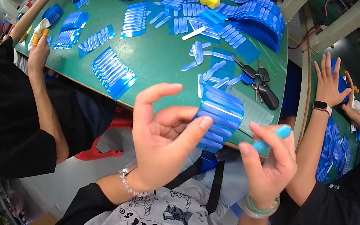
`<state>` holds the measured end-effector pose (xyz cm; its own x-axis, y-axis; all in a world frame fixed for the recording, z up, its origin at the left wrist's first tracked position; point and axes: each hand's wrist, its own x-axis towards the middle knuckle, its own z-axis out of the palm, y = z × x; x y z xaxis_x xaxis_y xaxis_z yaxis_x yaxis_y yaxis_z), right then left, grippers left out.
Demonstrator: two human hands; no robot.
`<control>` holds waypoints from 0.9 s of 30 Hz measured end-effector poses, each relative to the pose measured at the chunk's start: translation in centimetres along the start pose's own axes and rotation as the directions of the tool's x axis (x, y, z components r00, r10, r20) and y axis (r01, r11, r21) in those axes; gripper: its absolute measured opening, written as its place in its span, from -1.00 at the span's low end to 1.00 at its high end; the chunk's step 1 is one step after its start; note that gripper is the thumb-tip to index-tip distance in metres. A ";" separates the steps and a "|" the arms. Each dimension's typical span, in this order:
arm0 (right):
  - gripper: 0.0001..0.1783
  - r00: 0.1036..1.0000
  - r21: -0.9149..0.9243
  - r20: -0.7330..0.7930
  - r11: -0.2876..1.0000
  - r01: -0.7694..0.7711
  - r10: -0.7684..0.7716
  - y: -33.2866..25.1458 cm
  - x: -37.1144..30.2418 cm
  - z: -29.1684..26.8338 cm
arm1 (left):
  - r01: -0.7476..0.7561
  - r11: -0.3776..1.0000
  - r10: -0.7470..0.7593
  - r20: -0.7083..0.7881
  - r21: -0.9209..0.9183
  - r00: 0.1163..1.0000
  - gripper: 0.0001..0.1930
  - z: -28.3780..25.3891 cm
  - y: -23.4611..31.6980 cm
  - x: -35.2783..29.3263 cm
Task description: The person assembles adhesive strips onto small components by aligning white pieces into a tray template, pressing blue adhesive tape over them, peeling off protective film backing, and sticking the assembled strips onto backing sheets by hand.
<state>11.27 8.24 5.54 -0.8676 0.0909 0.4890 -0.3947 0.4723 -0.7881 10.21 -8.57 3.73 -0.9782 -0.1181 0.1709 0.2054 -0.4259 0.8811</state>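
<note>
Pinching a flexible glossy blue plastic sheet [222, 112] ribbed w/ rows of oblong strips, the L hand [157, 135] has its thumb on the near side & at least one finger tucked behind; its index is raised, bent & off the sheet. The sheet is up in front of the person, above the near edge of the green-topped worktable [163, 67], btwn both hands.

R hand [274, 160], just beside the sheet but not touching it, is curled round a short shiny teal stick [283, 131]; thumb & index tips stand a narrow gap apart. Exact grip on the stick partly hidden.

On the table past the hands: loose oblong blue strips [197, 53], a black key fob w/ keys [267, 95], & a clear flat plastic plate [250, 110] nr the edge, partly behind the R hand. Further back, a yellow block [210, 1] sits next to a big curved pile of blue sheets [262, 26]. Another ribbed blue sheet [113, 73] lies flat to the L, nr the edge.

Co-worker on L has a hand [38, 54] on a white-and-yellow cloth item; co-worker on R holds a hand [329, 84] w/ fingers spread, dark-faced watch [322, 106] on that wrist.
</note>
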 end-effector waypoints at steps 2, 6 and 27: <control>-0.62 0.991 -0.101 -0.014 0.986 0.129 -0.131 0.5 0.3 0.8 | -0.041 0.997 0.040 0.012 0.063 0.999 -0.40 -0.1 0.1 -0.6; -0.66 0.965 -0.229 -0.011 0.940 0.252 -0.262 0.9 0.2 1.3 | -0.056 0.987 0.054 0.016 0.148 0.998 -0.38 0.1 0.5 -0.7; -0.88 0.984 -0.057 0.061 0.984 0.170 -0.166 0.8 -0.3 2.9 | 0.181 0.975 -0.198 -0.135 -0.126 0.971 -0.48 -1.0 1.1 0.4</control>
<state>10.32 6.03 3.71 -0.8068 -0.0426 0.5893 -0.5181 0.5303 -0.6711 10.05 -10.01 4.35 -0.9861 -0.1514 -0.0677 0.0271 -0.5498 0.8349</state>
